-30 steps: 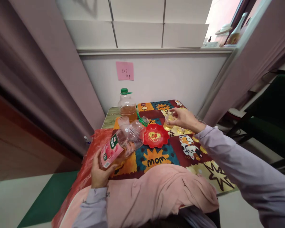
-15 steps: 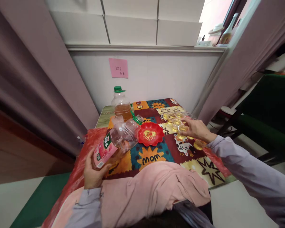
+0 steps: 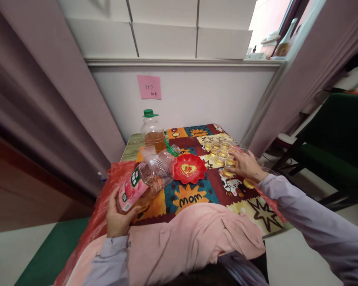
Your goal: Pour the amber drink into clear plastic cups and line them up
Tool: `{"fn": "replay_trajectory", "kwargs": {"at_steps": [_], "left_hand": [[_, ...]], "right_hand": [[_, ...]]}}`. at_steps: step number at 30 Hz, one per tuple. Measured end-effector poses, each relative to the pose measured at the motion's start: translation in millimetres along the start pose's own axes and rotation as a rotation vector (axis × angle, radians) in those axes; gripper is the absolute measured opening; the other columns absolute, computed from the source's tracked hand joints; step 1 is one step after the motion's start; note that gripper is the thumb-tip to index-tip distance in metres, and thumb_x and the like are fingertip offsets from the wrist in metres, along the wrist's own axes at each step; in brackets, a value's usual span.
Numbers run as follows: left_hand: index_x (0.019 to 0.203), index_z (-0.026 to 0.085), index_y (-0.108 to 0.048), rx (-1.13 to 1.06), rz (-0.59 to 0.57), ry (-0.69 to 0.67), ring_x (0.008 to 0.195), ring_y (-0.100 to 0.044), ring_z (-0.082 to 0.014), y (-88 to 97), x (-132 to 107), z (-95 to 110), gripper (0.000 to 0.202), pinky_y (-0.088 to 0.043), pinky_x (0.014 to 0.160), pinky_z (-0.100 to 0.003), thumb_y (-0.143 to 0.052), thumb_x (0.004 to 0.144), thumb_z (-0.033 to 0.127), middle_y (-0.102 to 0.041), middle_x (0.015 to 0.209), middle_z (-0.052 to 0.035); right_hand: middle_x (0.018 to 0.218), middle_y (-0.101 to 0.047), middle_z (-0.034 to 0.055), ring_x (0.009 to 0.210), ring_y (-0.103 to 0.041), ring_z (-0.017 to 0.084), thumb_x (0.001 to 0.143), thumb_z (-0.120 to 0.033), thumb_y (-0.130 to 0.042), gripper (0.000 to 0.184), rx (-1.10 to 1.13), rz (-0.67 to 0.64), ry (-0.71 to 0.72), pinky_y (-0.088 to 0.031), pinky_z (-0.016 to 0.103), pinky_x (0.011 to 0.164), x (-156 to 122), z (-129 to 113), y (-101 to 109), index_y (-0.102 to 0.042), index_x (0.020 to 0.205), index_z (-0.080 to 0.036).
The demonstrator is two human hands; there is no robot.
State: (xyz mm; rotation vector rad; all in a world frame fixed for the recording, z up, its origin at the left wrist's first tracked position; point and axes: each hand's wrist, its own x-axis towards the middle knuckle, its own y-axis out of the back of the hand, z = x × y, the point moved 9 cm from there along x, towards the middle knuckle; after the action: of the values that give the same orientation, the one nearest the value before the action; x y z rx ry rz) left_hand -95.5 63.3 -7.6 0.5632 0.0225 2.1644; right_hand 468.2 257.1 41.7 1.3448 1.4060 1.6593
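Observation:
My left hand (image 3: 119, 216) is wrapped round the base of a large clear juice bottle (image 3: 135, 184) with a pink label and a green neck ring. The bottle leans, its uncapped mouth pointing up and right, with amber juice low inside. At the right, my right hand (image 3: 246, 165) has its fingers curled at a clear plastic cup (image 3: 230, 163) in a cluster of several small cups holding yellow liquid; part of the cluster is hidden behind the hand. Between my hands lies a red scalloped plate (image 3: 190, 169), close to the bottle's mouth.
A second juice bottle (image 3: 153, 133), green-capped and partly full, stands upright at the back left. The patterned tablecloth (image 3: 193, 198) covers most of the table. Red plastic sheeting (image 3: 103, 188) hangs at the left edge. A green chair (image 3: 331, 139) is at the right.
My right hand has shifted slightly among the cups, its fingers lower at the nearer ones. My left hand and the tilted bottle look almost the same.

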Motion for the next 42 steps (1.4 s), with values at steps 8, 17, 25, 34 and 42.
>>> {"fn": "replay_trajectory", "kwargs": {"at_steps": [8,17,25,34,42], "left_hand": [[0.15,0.022,-0.055,-0.017,-0.024,-0.002,0.148,-0.057,-0.0435,-0.8,0.8,-2.9,0.11,-0.041,0.127,-0.058,-0.103,0.053,0.044,-0.06,0.157,-0.0182],[0.147,0.02,-0.058,-0.026,0.027,-0.024,0.147,-0.058,-0.0441,-2.0,-3.4,8.5,0.106,-0.041,0.127,-0.057,-0.101,0.054,0.047,-0.062,0.155,-0.0192],[0.149,0.02,-0.057,-0.03,0.031,-0.03,0.147,-0.058,-0.0448,-2.4,-4.7,5.4,0.108,-0.041,0.126,-0.059,-0.101,0.055,0.05,-0.062,0.155,-0.0202],[0.148,0.023,-0.056,0.045,-0.023,-0.058,0.145,-0.059,-0.0414,-1.2,-2.5,9.1,0.105,-0.042,0.126,-0.057,-0.102,0.057,0.047,-0.063,0.153,-0.0161],[0.149,0.023,-0.056,-0.055,-0.009,0.02,0.143,-0.061,-0.0437,-2.5,-9.3,10.9,0.116,-0.045,0.123,-0.061,-0.102,0.05,0.064,-0.063,0.153,-0.0191]], "right_hand": [[0.108,-0.084,0.0164,0.109,-0.073,0.039,0.089,-0.061,-0.069,0.071,0.014,-0.011,-0.008,-0.032,0.062,0.113,1.0,7.0,-8.9,-0.062,0.145,-0.018],[0.106,-0.085,0.0159,0.107,-0.075,0.039,0.089,-0.061,-0.071,0.069,0.005,-0.005,-0.033,-0.036,0.059,0.108,0.4,12.2,-14.7,-0.062,0.144,-0.019],[0.109,-0.083,0.0162,0.11,-0.075,0.04,0.093,-0.062,-0.065,0.066,-0.003,0.007,-0.087,-0.03,0.067,0.117,-2.7,11.2,-13.0,-0.062,0.143,-0.02],[0.132,-0.079,0.0228,0.123,-0.071,0.044,0.098,-0.062,-0.061,0.063,-0.032,0.067,-0.007,-0.032,0.073,0.117,-1.3,-1.6,10.5,-0.064,0.144,-0.019],[0.118,-0.084,0.016,0.105,-0.079,0.038,0.1,-0.055,-0.065,0.044,0.273,0.191,0.122,-0.058,0.052,0.098,36.4,-77.6,51.3,-0.079,0.126,-0.023]]}}
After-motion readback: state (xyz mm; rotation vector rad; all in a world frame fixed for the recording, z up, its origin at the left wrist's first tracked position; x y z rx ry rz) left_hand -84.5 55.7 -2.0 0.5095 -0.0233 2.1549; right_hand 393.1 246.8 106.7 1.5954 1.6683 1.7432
